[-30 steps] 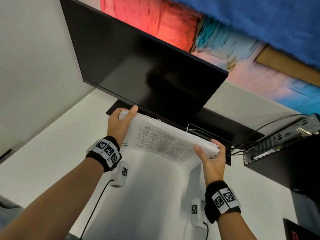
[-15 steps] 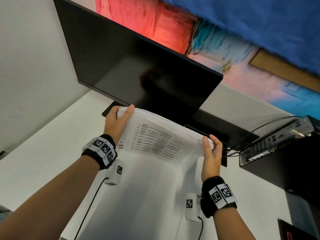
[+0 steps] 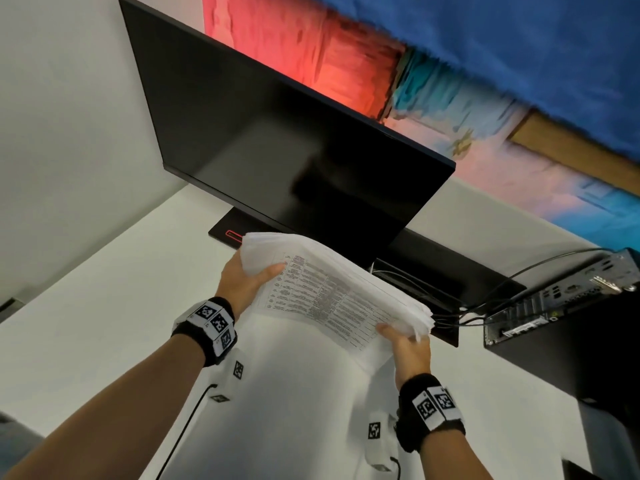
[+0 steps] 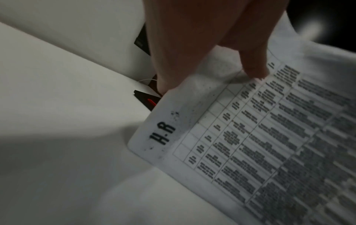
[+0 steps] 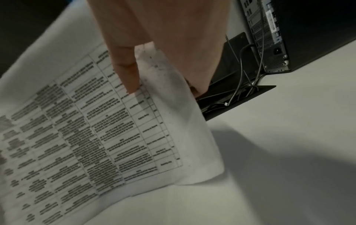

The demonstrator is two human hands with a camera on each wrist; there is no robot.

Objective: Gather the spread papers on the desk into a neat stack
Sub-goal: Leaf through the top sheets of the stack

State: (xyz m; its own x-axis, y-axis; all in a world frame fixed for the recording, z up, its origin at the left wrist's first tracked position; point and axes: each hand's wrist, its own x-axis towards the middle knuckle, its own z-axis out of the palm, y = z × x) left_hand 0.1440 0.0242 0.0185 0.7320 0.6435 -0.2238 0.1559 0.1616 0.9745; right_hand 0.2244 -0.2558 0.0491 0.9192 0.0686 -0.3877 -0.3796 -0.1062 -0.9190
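A stack of white papers [image 3: 332, 292] with a printed table on the top sheet is held on edge above the white desk [image 3: 104, 323], in front of the monitor. My left hand [image 3: 249, 278] grips its left end, thumb on the printed face [image 4: 254, 67] and fingers behind. My right hand [image 3: 408, 341] grips the right end the same way, thumb on the top sheet [image 5: 127, 73]. The sheets' upper edges fan slightly at the right end. The lower edge of the papers [image 5: 173, 179] hangs close to the desk; whether it touches I cannot tell.
A black monitor [image 3: 294, 140] stands right behind the papers, its base [image 3: 228, 232] at the left. A black computer case [image 3: 561, 306] with cables [image 3: 460, 317] sits at the right. White walls close off the left and back.
The stack has tipped more upright and risen slightly. My right hand slid lower on the right end, and my left thumb now lies across the printed face.
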